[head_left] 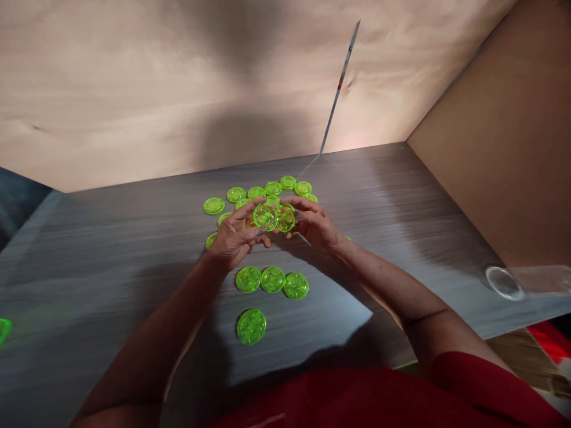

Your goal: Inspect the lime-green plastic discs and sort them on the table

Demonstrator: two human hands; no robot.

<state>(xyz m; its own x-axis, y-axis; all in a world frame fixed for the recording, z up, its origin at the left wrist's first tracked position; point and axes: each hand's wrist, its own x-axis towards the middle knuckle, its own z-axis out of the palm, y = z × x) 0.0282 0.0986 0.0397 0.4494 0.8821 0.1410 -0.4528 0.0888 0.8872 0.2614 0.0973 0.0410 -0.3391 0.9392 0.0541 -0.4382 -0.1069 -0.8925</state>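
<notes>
My left hand grips a clear green-rimmed disc between thumb and fingers. A second such disc is pinched in my right hand, right beside the first. Both are held up above the table, and they look edge to edge. Behind and below my hands lie several green discs, partly hidden by my fingers. Nearer to me, three green discs lie in a row, with a single green disc in front of them.
The grey table meets a wooden panel at the back and another on the right. A clear cylindrical container lies at the right edge. Part of a green object shows at the far left.
</notes>
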